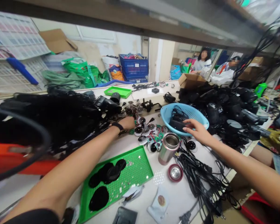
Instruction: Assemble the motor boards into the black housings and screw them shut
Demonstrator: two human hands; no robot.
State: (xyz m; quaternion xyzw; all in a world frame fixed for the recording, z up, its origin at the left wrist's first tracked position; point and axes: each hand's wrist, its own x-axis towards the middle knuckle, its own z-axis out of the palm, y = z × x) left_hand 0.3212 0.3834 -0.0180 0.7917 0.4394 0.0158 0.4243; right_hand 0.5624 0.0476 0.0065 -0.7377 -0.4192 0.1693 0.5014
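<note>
**Two hands among black cords and round parts**

Nearest the lens, a loop of black cable (45, 137) arcs across the lower left, in front of an orange object (11, 155). Behind it, a heap of black wires (53, 121) spills over the edge of the white worktop (140, 214).

The left hand (128, 123), with a black wristband (117, 126) above it, reaches over a scatter of round circuit discs (146, 130). Its fingers curl down at the edge of the scatter, and whether they pinch anything I cannot tell. Nearer the lens, a green perforated tray (135, 174) holds black round pads (102, 198).

To the right, a steel flask (168, 148) stands upright just beside the discs, near a red-rimmed steel cup (175, 173) and a tangle of black cords (198, 177). The right hand (193, 130) is spread, its fingers (186, 124) touching a black bundle (177, 124) in a blue plastic basket (198, 116). Past the basket lies a heap of black devices (224, 109).

Farther off, left to right: stacked blue crates (133, 68), a cardboard box (191, 80) at the worktop's far end, and two seated people (202, 63).
</note>
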